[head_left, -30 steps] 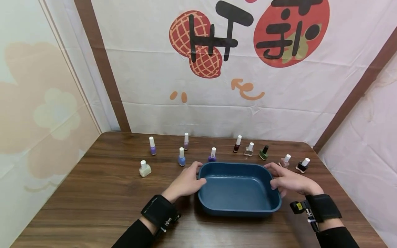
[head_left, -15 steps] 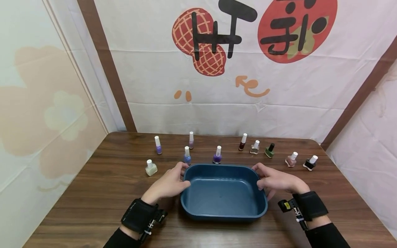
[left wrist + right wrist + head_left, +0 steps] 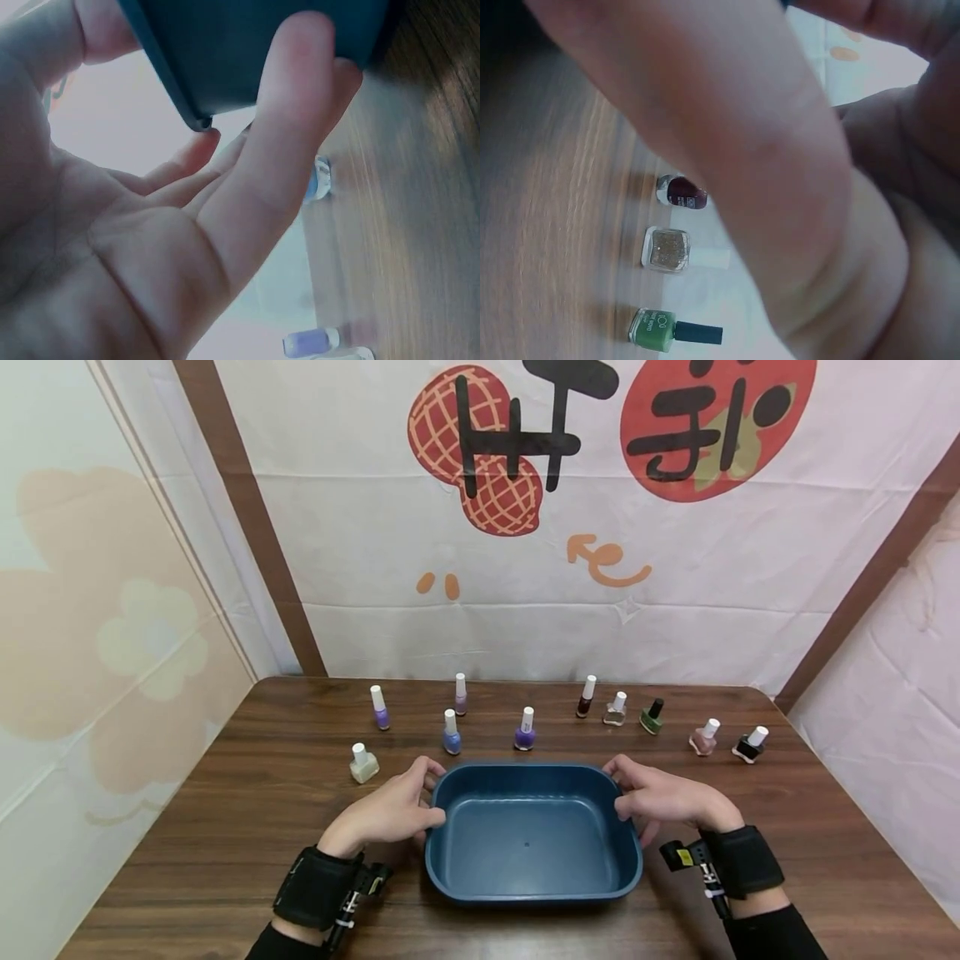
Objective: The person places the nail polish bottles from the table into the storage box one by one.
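Observation:
A dark blue rectangular tray (image 3: 532,843) with rounded corners lies in front of me in the head view, with nothing in it. My left hand (image 3: 390,806) grips its left end, thumb at the rim and fingers along the outer side. In the left wrist view, fingers (image 3: 289,127) press against the tray's outer wall (image 3: 217,52). At the opposite end my right hand (image 3: 671,793) holds the tray the same way, thumb at the rim. The right wrist view is mostly filled by a finger (image 3: 772,150).
Nail polish bottles stand beyond the tray, among them a purple one (image 3: 525,737), a blue one (image 3: 452,741) and a green one (image 3: 652,718). A whitish bottle (image 3: 364,767) is near my left hand; pink (image 3: 703,741) and black (image 3: 748,747) ones are at the right.
Both hands have shifted the tray left and slightly towards me. The purple bottle, partly hidden behind the rim before, now shows fully. The bottles stay in place.

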Motion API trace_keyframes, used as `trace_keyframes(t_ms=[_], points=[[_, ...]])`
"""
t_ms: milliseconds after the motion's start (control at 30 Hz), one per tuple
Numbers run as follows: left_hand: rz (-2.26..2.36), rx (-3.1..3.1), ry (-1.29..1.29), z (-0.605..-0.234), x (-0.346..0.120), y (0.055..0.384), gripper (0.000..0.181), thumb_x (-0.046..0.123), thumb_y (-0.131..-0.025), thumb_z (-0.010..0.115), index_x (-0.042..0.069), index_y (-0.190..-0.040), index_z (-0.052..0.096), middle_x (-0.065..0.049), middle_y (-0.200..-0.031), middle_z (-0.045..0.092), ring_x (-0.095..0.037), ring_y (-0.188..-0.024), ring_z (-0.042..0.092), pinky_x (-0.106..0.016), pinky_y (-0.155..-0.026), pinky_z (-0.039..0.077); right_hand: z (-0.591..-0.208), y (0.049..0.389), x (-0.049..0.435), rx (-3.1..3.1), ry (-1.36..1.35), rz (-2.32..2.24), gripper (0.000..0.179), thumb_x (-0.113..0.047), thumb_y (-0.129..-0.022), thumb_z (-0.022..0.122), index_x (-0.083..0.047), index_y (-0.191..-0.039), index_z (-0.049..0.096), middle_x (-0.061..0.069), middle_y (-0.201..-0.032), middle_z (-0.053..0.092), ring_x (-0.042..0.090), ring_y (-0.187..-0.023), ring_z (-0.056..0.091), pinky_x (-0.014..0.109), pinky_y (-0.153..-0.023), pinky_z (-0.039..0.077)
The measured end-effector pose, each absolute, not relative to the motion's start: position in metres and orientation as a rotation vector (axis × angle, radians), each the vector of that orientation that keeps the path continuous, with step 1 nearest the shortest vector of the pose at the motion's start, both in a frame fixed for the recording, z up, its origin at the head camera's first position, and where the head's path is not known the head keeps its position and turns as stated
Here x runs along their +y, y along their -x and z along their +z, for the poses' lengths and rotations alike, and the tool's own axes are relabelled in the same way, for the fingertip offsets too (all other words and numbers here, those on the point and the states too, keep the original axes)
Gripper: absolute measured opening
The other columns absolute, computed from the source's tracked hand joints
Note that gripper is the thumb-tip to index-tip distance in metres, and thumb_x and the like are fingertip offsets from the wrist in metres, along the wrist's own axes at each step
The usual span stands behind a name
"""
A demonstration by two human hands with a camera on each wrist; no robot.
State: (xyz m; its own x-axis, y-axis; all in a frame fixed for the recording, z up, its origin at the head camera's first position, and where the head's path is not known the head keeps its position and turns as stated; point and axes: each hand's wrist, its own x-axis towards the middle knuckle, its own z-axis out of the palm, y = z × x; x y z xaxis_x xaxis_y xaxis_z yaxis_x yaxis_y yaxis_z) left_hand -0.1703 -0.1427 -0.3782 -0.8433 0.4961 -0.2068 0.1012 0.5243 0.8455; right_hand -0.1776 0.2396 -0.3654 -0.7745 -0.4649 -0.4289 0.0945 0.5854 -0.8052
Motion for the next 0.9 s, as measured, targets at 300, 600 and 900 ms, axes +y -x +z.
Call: trace_keyframes(t_ms=[300,600,900], points=[[1.257,2.269,-0.516,-0.379,-0.147,0.170,0.057,0.005,-0.084,0.062,-0.001,-0.132,0.031,-0.021,-0.119,0.051,-0.018,-0.083,0.065,-0.040,-0.065,0.057,-0.366,0.176,0.240,2.180,0.303,-1.181,0.054,-0.008,-0.088,0.053,-0.002,-0.136,0.029,0.021,-0.113,0.054,0.026,-0.088,0.065,0.045,-0.063,0.058],[1.274,2.215,-0.515,-0.380,-0.148,0.173,0.062,0.005,-0.084,0.061,0.001,-0.137,0.028,-0.021,-0.124,0.048,-0.018,-0.083,0.065,-0.040,-0.066,0.057,-0.369,0.175,0.244,2.150,0.294,-1.217,0.054,-0.009,-0.089,0.052,-0.003,-0.137,0.028,0.022,-0.117,0.055,0.027,-0.088,0.066,0.046,-0.064,0.058],[1.258,2.167,-0.556,-0.383,-0.154,0.175,0.069,0.006,-0.086,0.059,0.003,-0.145,0.023,-0.022,-0.127,0.046,-0.018,-0.079,0.066,-0.040,-0.068,0.057,-0.368,0.173,0.241,2.170,0.306,-1.187,0.053,-0.009,-0.089,0.051,-0.001,-0.136,0.028,0.025,-0.124,0.051,0.027,-0.089,0.064,0.045,-0.065,0.058]])
